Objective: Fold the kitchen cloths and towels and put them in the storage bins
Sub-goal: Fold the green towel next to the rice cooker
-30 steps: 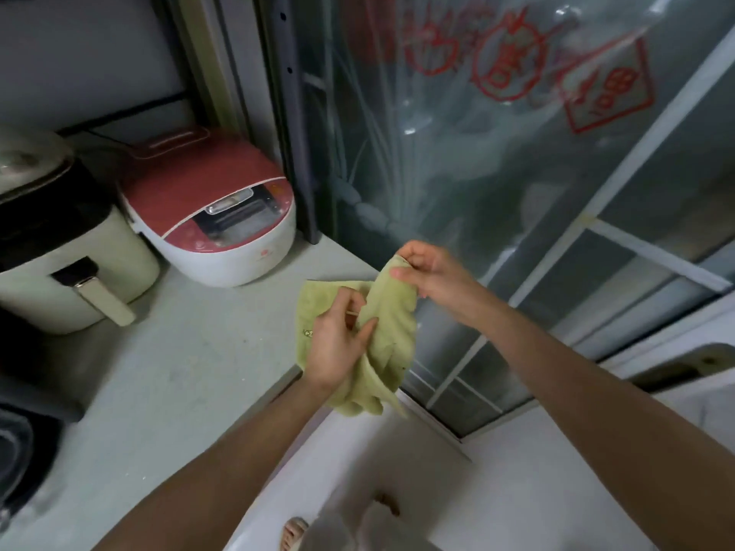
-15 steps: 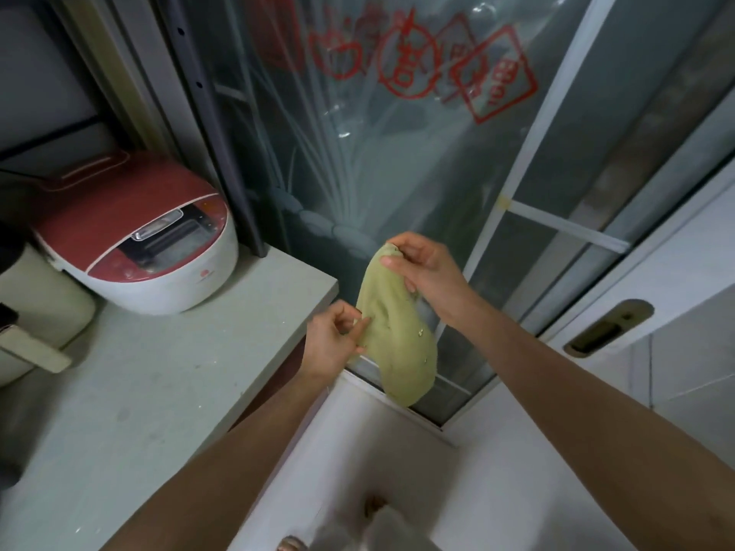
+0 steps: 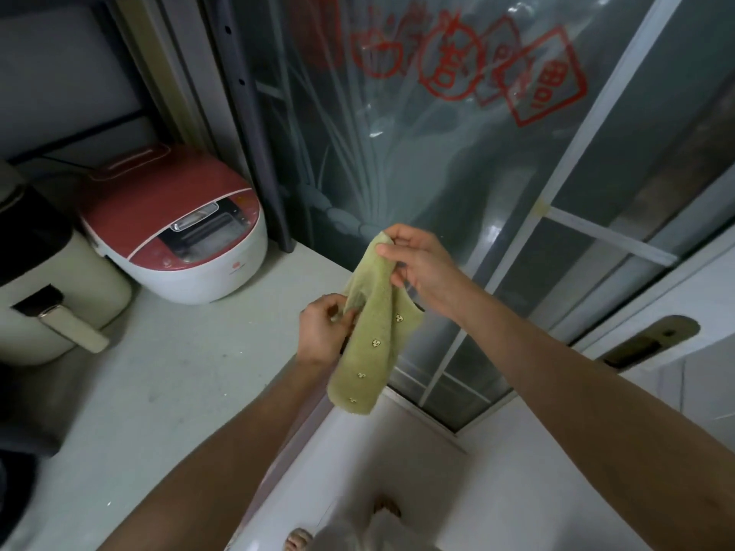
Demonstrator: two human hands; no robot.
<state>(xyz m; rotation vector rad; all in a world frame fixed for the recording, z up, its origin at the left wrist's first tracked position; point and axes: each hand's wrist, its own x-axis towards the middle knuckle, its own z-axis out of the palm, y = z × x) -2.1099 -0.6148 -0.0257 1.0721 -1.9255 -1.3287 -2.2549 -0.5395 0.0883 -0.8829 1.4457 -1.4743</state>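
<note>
A small green cloth [image 3: 370, 344] with tiny printed motifs hangs in the air beside the counter's right edge. My right hand [image 3: 421, 268] pinches its top corner between thumb and fingers. My left hand [image 3: 324, 332] pinches the cloth's left edge lower down, fingers curled. The cloth droops in a long narrow fold below both hands. No storage bin is in view.
A grey counter [image 3: 159, 391] lies to the left, carrying a red and white rice cooker [image 3: 179, 232] and a cream air fryer [image 3: 51, 296]. A glass sliding door [image 3: 457, 153] with red decals stands just behind the cloth. White floor [image 3: 397, 471] lies below.
The view has swung back left, showing more of the counter. Both hands keep their pinch on the cloth, which now hangs longer and narrower than a second ago.
</note>
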